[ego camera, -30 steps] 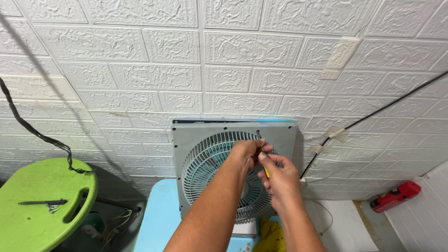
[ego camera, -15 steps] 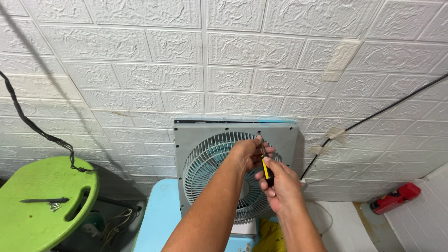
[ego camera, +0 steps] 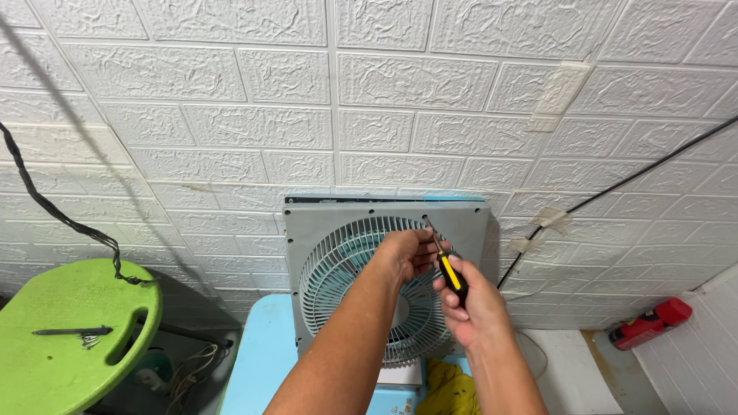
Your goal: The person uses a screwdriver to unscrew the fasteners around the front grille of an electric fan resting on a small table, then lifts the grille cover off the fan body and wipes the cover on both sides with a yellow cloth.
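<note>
Just below the middle of the frame a square grey box fan (ego camera: 384, 284) stands upright against the wall, its round slatted grille pale teal, its flat plastic frame dotted with small screw holes along the top edge. The right hand (ego camera: 473, 303) is wrapped around the yellow-and-black handle of a screwdriver (ego camera: 446, 265), whose thin metal shaft slants up and left so that the tip sits at the frame's upper right part. The left hand (ego camera: 403, 253) is closed in a pinch around the shaft near its tip, the fingers resting against the grille.

The tip looks small and the frame smooth, so a push that is off line could likely make it skid out of the hole and score the plastic or jab the left fingers that sit right beside it. A loosened screw might drop through the slats or behind the fan. The fan stands on a light blue stool (ego camera: 257, 353) and could tip under a hard push.

At the lower left a round lime-green plastic stool (ego camera: 54, 369) carries a dark tool and a few small screws. The wall (ego camera: 231, 100) is white foam brick, rough and embossed; black cables cross it at left and right. A red tool (ego camera: 649, 323) lies at the lower right
</note>
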Demonstrator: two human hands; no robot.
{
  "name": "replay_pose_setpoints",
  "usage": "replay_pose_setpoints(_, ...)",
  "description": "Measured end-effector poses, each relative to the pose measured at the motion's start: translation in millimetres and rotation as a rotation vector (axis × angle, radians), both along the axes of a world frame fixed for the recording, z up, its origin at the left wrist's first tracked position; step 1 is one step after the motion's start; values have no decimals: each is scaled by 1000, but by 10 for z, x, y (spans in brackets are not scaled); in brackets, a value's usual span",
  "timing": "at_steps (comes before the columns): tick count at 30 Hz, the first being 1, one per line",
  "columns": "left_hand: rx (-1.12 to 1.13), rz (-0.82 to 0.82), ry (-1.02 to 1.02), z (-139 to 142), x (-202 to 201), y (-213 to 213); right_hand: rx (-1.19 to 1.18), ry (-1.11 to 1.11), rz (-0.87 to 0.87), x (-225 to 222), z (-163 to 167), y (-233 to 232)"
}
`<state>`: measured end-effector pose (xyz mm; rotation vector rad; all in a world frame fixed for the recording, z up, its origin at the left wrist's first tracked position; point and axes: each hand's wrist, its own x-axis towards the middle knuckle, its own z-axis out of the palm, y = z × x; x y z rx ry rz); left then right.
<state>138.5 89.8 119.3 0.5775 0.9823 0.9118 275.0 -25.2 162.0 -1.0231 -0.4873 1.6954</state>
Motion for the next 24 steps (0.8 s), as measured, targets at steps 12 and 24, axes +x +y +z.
replay_pose_setpoints(12,1011,448,1380,561,-193,-232,-22,-34,-8,21,-276,85)
replay_pose_setpoints(24,658,70,1529,583,-176,255,-21,-23,26,116,-279,-99)
